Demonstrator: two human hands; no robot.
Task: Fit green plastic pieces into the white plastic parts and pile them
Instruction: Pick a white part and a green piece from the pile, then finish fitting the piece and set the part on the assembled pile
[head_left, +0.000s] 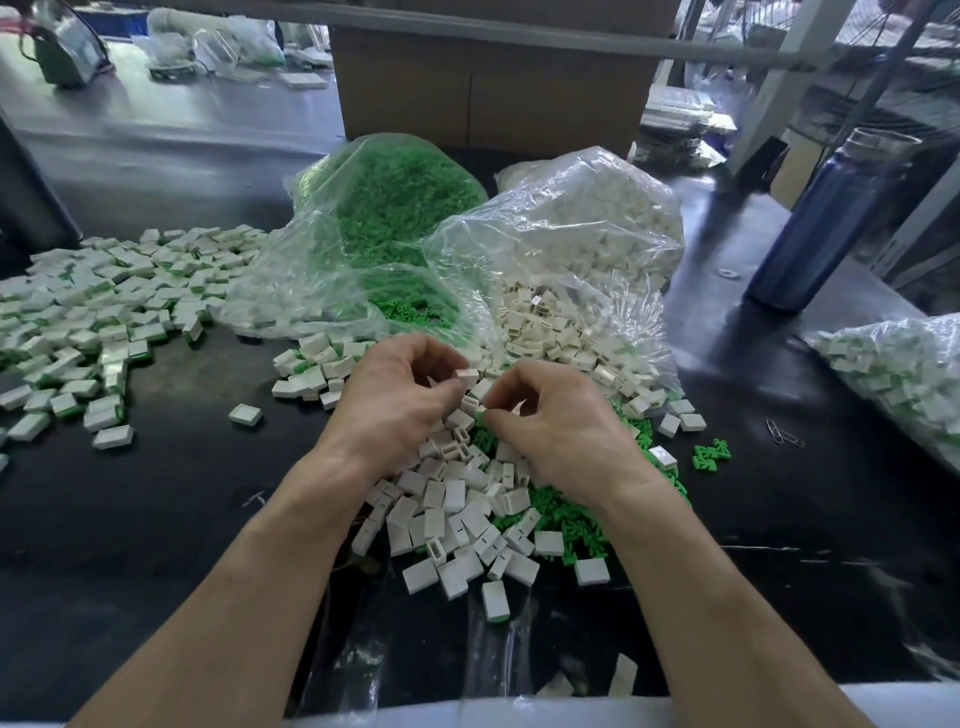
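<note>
The black table (156, 519) is taken up at twelve o'clock by a clear bag of green pieces (384, 208) and, just beside it at one o'clock, a bag of white parts (587, 223). A pile of fitted parts (93, 312) is spread at ten o'clock. At centre, loose white parts (457, 499) are heaped — a white part (466, 375) is pinched in the left hand (395, 400), a green piece (480, 410) in the curled right hand (561, 431).
</note>
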